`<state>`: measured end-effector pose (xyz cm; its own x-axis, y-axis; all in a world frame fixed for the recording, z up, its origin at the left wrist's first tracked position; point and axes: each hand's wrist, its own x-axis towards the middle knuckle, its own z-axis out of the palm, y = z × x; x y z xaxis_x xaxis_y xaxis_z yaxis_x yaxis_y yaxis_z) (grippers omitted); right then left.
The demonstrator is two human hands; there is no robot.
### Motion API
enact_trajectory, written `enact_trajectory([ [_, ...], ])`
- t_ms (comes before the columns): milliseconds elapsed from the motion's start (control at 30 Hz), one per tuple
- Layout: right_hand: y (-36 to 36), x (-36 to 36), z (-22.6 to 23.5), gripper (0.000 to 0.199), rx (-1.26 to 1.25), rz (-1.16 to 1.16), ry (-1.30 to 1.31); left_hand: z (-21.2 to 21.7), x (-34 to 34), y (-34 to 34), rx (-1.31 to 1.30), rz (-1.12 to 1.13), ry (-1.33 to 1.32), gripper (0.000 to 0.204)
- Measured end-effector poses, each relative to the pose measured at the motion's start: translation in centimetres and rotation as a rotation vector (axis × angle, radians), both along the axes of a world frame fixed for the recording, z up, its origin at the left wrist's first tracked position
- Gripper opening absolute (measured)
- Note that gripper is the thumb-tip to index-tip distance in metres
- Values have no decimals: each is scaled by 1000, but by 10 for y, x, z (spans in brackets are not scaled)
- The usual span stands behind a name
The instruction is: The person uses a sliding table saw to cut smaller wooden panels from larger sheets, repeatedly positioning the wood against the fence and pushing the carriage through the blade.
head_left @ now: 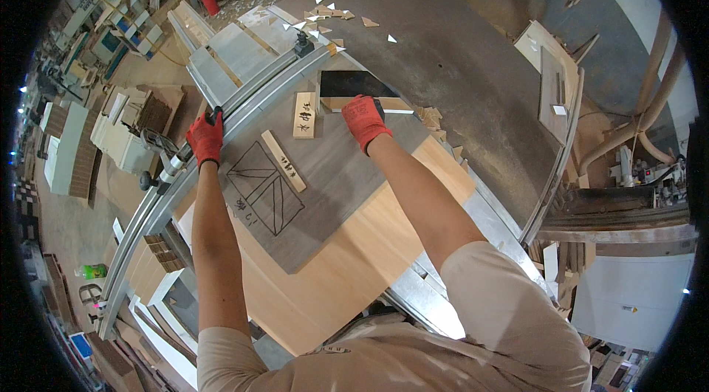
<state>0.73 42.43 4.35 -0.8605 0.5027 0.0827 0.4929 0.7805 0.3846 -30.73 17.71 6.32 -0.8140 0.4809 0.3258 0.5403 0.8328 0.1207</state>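
Note:
My left hand (205, 139), in a red glove, is closed over the edge of a long metal fence rail (255, 97). My right hand (365, 121), also red-gloved, is curled over a narrow wooden strip (334, 103) with a pale right end. Behind that strip lies a dark, glossy panel (354, 84). Under my arms a grey board (295, 204) bears a hand-drawn, lined sketch. Two small wood blocks with handwriting rest on it: an upright one (304, 116) and a slanted one (283, 161). Beneath the grey board is a larger light-wood panel (347, 266).
White and brown offcuts (332, 14) are scattered over the dark table (458, 60) ahead. Clamp-like fittings (159, 152) sit along the rail at left. Stacked panels (136, 130) stand farther left. A hose (635, 126) and machine parts are at the right.

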Motion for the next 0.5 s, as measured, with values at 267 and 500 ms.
enact_trajectory([
  [267,-9,8,21,16,46,103,-49,2,-7,-1,-13,-22,-70,58],
  [500,-2,6,7,14,72,97,41,-1,-4,-4,17,-18,-18,59],
])
